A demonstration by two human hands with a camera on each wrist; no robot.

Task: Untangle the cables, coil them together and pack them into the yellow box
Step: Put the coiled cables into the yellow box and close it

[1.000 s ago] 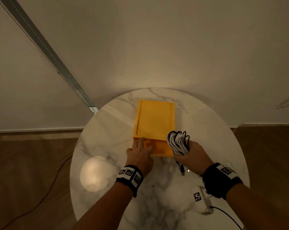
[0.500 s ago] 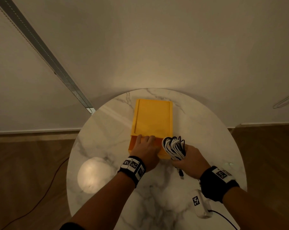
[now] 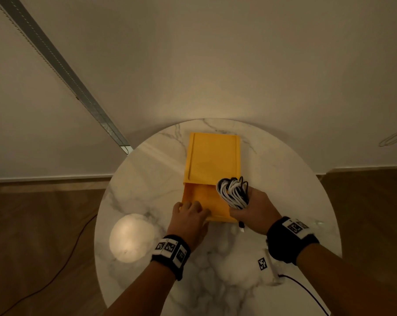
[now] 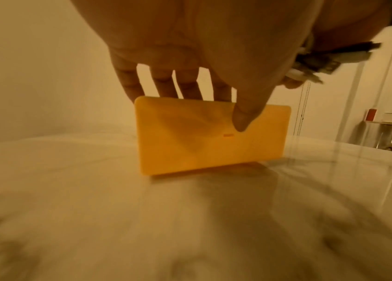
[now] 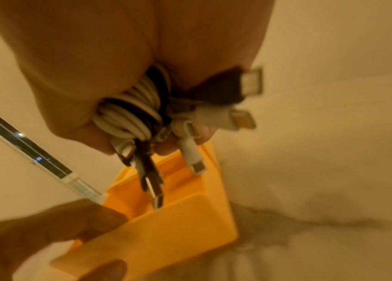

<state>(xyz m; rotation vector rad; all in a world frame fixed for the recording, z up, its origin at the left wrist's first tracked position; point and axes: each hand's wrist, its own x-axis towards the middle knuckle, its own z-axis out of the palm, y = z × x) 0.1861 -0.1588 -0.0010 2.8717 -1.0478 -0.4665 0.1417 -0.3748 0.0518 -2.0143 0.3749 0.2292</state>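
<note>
The yellow box (image 3: 212, 160) lies on the round marble table (image 3: 284, 169), its drawer (image 3: 204, 199) pulled out toward me. My left hand (image 3: 190, 213) grips the drawer's near end, fingers hooked over the front panel (image 4: 212, 136) and thumb on its face. My right hand (image 3: 250, 208) holds a coiled bundle of black and white cables (image 3: 233, 192) just over the drawer's right side. Several plugs dangle from the bundle (image 5: 132, 112) above the open drawer (image 5: 173, 214).
A white tagged device (image 3: 268, 267) with a black cord lies on the table near my right wrist. A bright light patch (image 3: 131, 238) falls on the table's left. A metal rail (image 3: 63, 74) runs along the wall. A thin cable (image 3: 56, 274) crosses the wooden floor.
The drawer has slid out farther toward me under my left hand. My right hand has carried the cable bundle along over the drawer's right side.
</note>
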